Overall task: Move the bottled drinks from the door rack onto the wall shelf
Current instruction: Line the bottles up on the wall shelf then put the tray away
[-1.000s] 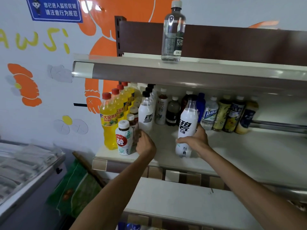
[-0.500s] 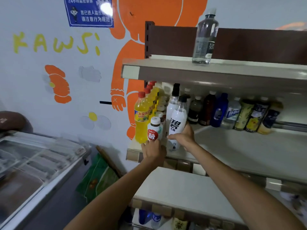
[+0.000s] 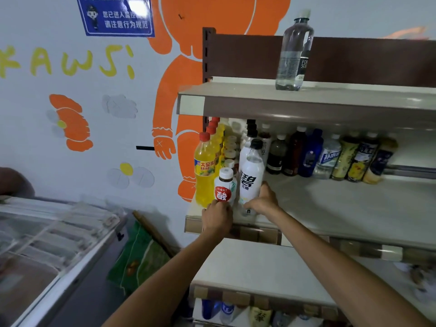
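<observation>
Evidently both bottles are being tucked into the front left corner of the middle shelf (image 3: 330,208), probably to line up with the rows behind. The right hand (image 3: 262,204) curls its fingers round the lower part of the tall white bottle (image 3: 251,178). The left hand (image 3: 218,219) grips the base of the small red-label bottle (image 3: 225,187) at its nine o'clock, just beside the yellow bottle (image 3: 204,171). Both stand upright, caps at twelve o'clock, long axes vertical, labels facing outward
</observation>
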Demonstrator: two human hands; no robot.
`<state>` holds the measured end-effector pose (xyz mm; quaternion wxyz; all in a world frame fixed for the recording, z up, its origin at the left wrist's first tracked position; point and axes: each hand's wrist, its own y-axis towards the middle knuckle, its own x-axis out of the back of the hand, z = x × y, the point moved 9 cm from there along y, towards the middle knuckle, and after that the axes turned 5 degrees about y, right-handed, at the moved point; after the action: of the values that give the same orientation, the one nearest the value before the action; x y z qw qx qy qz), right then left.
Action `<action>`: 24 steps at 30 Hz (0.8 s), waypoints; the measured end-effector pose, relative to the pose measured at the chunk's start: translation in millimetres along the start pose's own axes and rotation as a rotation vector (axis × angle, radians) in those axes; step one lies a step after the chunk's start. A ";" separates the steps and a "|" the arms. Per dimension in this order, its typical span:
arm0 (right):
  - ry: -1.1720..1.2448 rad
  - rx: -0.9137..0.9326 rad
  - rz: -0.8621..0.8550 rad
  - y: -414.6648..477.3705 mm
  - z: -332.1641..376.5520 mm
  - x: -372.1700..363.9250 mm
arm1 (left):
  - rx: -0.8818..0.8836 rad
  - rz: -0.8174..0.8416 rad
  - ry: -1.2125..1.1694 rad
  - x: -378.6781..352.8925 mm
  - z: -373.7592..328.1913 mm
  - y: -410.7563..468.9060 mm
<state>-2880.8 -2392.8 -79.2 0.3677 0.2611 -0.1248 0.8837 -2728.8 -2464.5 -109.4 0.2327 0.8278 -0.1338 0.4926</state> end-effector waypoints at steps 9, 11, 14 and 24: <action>-0.030 0.046 -0.078 1.6 4.7 -11.2 | 0.038 0.022 0.012 -10.7 -1.0 4.5; -0.056 0.049 -0.081 2.9 7.9 -13.6 | 0.044 0.037 0.002 -11.2 -0.4 4.5; -0.082 0.043 -0.083 1.5 12.3 -15.1 | 0.100 0.063 -0.050 -13.0 3.2 5.5; -0.202 -0.043 -0.017 -18.8 -1.6 -6.3 | 0.221 0.128 -0.085 -8.8 0.0 -0.1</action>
<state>-2864.2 -2382.8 -83.4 0.3663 0.3419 -0.1778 0.8470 -2733.0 -2464.5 -117.2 0.1022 0.8584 -0.1410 0.4825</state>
